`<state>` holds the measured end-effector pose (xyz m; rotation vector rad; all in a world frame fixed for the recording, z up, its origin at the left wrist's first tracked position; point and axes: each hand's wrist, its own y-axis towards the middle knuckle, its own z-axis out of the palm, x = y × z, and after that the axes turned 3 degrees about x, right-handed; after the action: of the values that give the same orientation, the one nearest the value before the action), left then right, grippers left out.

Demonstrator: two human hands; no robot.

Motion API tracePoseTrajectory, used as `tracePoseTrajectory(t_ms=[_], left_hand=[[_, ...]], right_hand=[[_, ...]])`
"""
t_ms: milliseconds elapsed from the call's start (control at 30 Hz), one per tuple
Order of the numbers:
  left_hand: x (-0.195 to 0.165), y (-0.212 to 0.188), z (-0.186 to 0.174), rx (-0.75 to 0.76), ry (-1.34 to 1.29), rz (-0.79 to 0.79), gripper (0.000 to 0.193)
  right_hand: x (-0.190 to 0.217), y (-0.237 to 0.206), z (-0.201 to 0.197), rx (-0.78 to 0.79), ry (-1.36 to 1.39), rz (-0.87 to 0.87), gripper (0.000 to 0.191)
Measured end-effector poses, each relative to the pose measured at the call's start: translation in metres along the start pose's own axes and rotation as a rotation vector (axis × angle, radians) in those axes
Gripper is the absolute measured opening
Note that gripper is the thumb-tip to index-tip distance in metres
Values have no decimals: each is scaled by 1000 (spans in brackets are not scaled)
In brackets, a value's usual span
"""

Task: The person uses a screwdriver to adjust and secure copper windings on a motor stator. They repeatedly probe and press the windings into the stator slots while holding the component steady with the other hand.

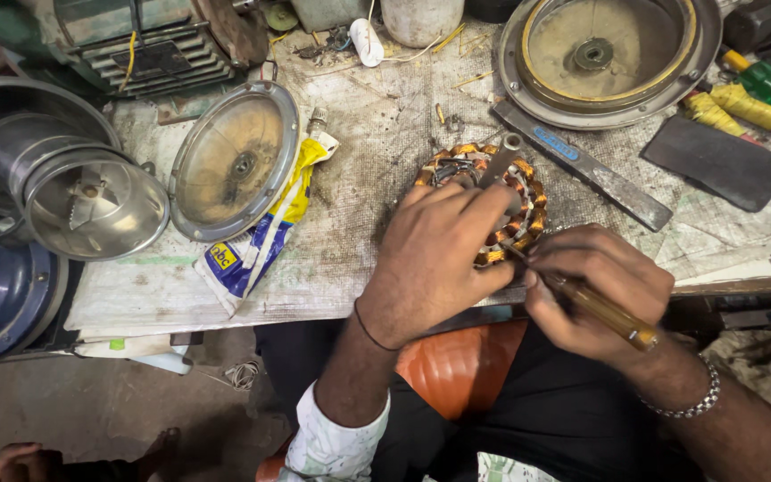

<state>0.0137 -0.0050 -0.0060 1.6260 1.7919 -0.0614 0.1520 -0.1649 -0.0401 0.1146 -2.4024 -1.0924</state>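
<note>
Near the worktop's front edge, our left hand point(435, 254) pinned the copper-wound stator point(493, 201) while our right hand point(595, 286), gripping an amber-handled screwdriver point(595, 303), probed its windings; steady levering seemed due next.

A: Where does the stator point(493, 201) lie?
B: On the table point(377, 134), under the left hand point(435, 259). The right hand point(595, 286) is just right of it.
A: And the covers?
B: One cover point(234, 161) lies left, on a pouch point(261, 236); another cover point(609, 54) lies behind, right. A file point(582, 165) lies between it and the stator.
</note>
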Motion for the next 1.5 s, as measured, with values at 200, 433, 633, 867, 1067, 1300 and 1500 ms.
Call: tracePoseTrajectory(t_ms=[200, 433, 633, 867, 1067, 1300, 1500], left_hand=[[-4, 0, 5, -50, 25, -17, 47], [-5, 4, 8, -62, -73, -86, 41], [-7, 5, 11, -38, -88, -117, 41], [-9, 6, 12, -55, -69, -137, 42], [-5, 3, 4, -60, -134, -126, 44], [-1, 2, 3, -91, -178, -88, 43], [-2, 2, 5, -74, -186, -110, 42]], right_hand=[[-1, -1, 0, 11, -11, 15, 14], [-12, -5, 1, 23, 52, 100, 11], [-12, -4, -6, 42, 165, 192, 11], [-6, 2, -8, 45, 157, 215, 11], [-1, 4, -6, 34, 53, 108, 13], [1, 4, -4, 9, 40, 37, 16], [-1, 1, -3, 10, 63, 47, 17]])
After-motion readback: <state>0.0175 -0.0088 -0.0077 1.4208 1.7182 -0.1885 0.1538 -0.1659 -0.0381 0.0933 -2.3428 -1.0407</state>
